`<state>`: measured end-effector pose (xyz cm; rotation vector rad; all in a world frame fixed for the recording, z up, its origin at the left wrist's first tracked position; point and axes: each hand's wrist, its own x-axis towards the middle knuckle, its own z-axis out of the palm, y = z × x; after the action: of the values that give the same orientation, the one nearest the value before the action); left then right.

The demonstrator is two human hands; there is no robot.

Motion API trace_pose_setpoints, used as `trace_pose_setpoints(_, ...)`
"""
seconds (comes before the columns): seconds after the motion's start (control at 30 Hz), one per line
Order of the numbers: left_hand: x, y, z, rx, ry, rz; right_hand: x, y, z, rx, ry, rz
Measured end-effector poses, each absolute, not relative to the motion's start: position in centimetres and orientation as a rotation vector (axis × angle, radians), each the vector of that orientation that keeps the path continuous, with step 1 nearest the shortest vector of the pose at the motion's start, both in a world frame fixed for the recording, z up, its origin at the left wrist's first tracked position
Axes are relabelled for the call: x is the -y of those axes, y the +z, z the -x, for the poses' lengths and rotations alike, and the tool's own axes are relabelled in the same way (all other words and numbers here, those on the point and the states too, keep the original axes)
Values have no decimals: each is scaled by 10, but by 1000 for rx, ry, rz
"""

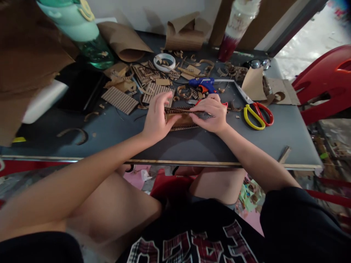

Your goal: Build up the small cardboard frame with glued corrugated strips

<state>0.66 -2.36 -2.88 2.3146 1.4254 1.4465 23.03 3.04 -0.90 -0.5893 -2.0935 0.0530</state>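
Observation:
A small brown cardboard piece (182, 119) with a corrugated edge lies on the dark grey table (178, 144) in front of me. My left hand (157, 117) presses on its left end, fingers bent and thumb against the card. My right hand (212, 114) holds down its right end with fingers curled over a thin strip along the top edge. Just beyond my right hand lies a blue glue gun (204, 84).
Yellow and red scissors (256, 111) lie to the right. Corrugated cardboard scraps (148, 82), a tape roll (164, 62), glasses (256, 64), two bottles (90, 36) and rolled brown paper (183, 34) crowd the back. A red chair (326, 80) stands at right.

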Motion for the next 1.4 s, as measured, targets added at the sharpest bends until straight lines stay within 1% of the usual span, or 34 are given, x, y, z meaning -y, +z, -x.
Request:
trace_pose_setpoints(0.1, 27, -24, -11, -1541, 1601, -2230, -27, -8, -228, 2035, 14, 610)
trace_pose_setpoints(0.17, 34, -15, -16, -1563, 1627, -2072, -24, -7, -227, 1990, 24, 611)
trace_pose_setpoints(0.27, 48, 3, -26, -1355, 1364, -1694, -16, -4, -225, 1939, 101, 571)
trace_pose_setpoints(0.33, 54, 11, -32, -1207, 1261, -1508, -12, -3, -223, 1923, 161, 503)
trace_pose_setpoints(0.43, 55, 13, -35, -1078, 1220, -1357, -8, -3, -221, 1932, 204, 354)
trace_pose_setpoints(0.53, 49, 6, -34, -1025, 1221, -1285, -9, -5, -220, 2023, 198, 339)
trace_pose_setpoints(0.7, 42, -11, -26, -1079, 1316, -1301, -13, -7, -226, 2158, 70, 472)
trace_pose_setpoints(0.97, 42, -19, -21, -1205, 1462, -1418, -17, -4, -228, 2200, -40, 411)
trace_pose_setpoints(1.13, 44, -21, -19, -1346, 1461, -1553, -17, -3, -225, 2191, -4, 338)
trace_pose_setpoints(1.33, 39, -28, -18, -1393, 1501, -1548, -18, -2, -228, 2344, 72, 508)
trace_pose_setpoints(1.4, 36, -26, -11, -1421, 1545, -1692, -19, -1, -230, 2454, 110, 553)
